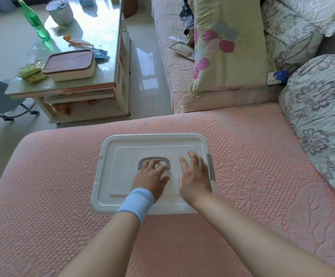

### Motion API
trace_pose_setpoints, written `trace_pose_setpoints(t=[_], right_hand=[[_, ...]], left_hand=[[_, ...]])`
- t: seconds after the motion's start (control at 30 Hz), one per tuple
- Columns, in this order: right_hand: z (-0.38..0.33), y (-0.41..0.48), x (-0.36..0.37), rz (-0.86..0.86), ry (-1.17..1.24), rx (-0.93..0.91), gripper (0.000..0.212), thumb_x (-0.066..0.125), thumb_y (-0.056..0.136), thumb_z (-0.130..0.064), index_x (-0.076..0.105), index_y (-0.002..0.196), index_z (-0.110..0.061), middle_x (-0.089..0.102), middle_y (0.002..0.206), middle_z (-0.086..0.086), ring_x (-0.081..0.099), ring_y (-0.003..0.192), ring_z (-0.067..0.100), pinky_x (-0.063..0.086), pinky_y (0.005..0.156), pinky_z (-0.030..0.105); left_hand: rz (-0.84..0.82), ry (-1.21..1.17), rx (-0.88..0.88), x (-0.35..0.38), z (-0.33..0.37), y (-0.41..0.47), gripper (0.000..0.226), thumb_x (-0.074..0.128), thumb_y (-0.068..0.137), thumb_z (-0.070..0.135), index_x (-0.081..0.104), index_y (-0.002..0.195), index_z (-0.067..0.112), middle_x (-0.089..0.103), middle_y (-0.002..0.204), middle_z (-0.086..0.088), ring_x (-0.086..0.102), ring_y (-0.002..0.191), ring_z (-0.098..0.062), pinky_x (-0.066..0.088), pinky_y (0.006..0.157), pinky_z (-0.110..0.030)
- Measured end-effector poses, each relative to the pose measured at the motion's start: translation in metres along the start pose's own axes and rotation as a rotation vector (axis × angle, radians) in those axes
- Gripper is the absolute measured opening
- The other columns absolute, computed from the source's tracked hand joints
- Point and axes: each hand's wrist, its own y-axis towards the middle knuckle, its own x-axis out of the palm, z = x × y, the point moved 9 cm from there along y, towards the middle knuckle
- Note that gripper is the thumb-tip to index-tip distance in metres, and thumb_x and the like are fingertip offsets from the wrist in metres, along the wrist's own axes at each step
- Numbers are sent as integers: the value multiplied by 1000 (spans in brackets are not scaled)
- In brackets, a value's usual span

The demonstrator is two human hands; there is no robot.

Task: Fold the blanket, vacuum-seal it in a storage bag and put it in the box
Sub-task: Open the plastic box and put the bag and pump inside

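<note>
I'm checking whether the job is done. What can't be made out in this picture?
Head view only:
Inside of the box: the lid covers it.
The box's walls: hidden beneath the lid.
Middle of the grey handle: under the left hand.
Grey latch beside the right hand: too small to tell whether it is snapped down.

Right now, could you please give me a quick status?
Left hand on handle, right hand flat on box lid. Lid on, contents hidden. Nothing blocking.
</note>
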Motion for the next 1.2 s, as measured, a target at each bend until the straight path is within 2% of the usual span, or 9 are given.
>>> trace_pose_setpoints(t=[0.1, 0.2, 0.43, 0.6, 0.7, 0.83, 0.93, 1.03, 1.2], right_hand=[[-53, 3, 27, -168, -23, -221, 65, 53, 96, -31, 26, 155, -22, 11, 164, 7, 7, 151, 27, 5, 122, 43], [-91, 2, 50, -248, -63, -326, 65, 51, 98, -42, 24, 156, -28, 1, 168, 5, -3, 154, 26, -1, 122, 49], [-93, 2, 84, -299, -147, -333, 73, 26, 95, -70, -7, 156, -46, -29, 163, -7, -32, 147, 12, -22, 116, 54], [-81, 8, 53, -167, -187, -347, 63, 36, 85, -67, 40, 144, -46, 16, 166, -5, 13, 153, 15, 6, 118, 54], [-92, 18, 35, -73, -234, -281, 52, 40, 81, -62, 58, 117, -30, 43, 140, 2, 41, 134, 26, 15, 114, 59], [-106, 19, 66, -270, -196, -306, 74, 40, 92, -65, 12, 155, -41, -8, 166, 6, -12, 153, 25, -12, 118, 58], [-106, 15, 83, -342, -202, -323, 76, 29, 94, -67, -17, 152, -50, -37, 160, 1, -39, 144, 18, -23, 115, 57], [-102, 13, 88, -337, -227, -327, 75, 21, 93, -70, -29, 146, -52, -46, 154, -2, -46, 139, 15, -28, 112, 56], [-101, 15, 93, -356, -214, -320, 73, 20, 92, -72, -30, 144, -55, -49, 152, -6, -47, 138, 13, -30, 111, 55]], left_hand=[[91, -6, -60, -19, -45, -2, 32, 50, 95, 16, 60, 122, 29, 51, 134, 8, 43, 123, -19, 49, 87, -35], [146, -73, -251, -31, -106, -9, 31, 53, 92, 11, 62, 119, 24, 52, 128, 1, 46, 120, -23, 45, 89, -36], [111, -378, -493, -17, -170, -24, 80, 64, 89, 25, 15, 153, 24, 2, 160, -8, 21, 143, -31, 26, 113, -41], [52, -350, -506, -13, -162, -17, 76, 63, 88, 30, 24, 151, 15, 31, 151, -11, 36, 134, -30, 29, 109, -35], [138, -461, -455, -19, -155, -25, 53, 62, 88, 18, 45, 138, 19, 47, 131, -11, 51, 117, -31, 38, 96, -34], [197, -646, -515, -8, -160, -35, 51, 61, 86, 10, 47, 134, 21, 44, 130, -10, 46, 120, -29, 36, 102, -35], [71, -893, -636, 15, -166, -35, 68, 60, 91, 13, 27, 150, 17, 34, 150, -11, 37, 135, -28, 29, 114, -38], [-75, -1097, -696, 32, -167, -35, 65, 61, 93, 17, 28, 149, 8, 41, 149, -8, 45, 132, -27, 34, 111, -41], [66, -921, -721, 13, -181, -43, 46, 75, 79, 23, 62, 123, 17, 68, 116, -2, 65, 102, -21, 50, 95, -34]])
